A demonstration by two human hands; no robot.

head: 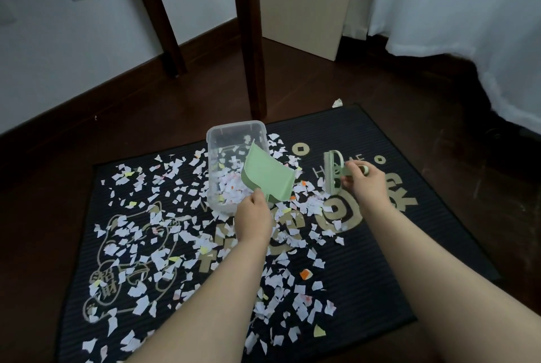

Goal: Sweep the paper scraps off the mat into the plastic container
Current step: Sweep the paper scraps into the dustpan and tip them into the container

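1. Dark table legs (251, 40) at 12 o'clock, just behind plastic container (234, 131); beige panel (307, 2) at 1, white curtain (453, 2) at 2.
2. Left hand (253, 216) gripping green dustpan (268, 177), tipped over container at mat's 11 o'clock; right hand (364, 184) gripping green brush (333, 172).
3. Paper scraps (140, 234) strewn over black mat (366, 289), some inside container; one stray scrap (337, 102) on dark wood floor (409, 93).

Wood floor (409, 93) bears mat (366, 275); scraps (159, 260), container (236, 124) on mat.

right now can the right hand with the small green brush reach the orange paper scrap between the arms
Likely yes: the orange paper scrap lies uncovered on the black mat, nothing blocking the right hand.
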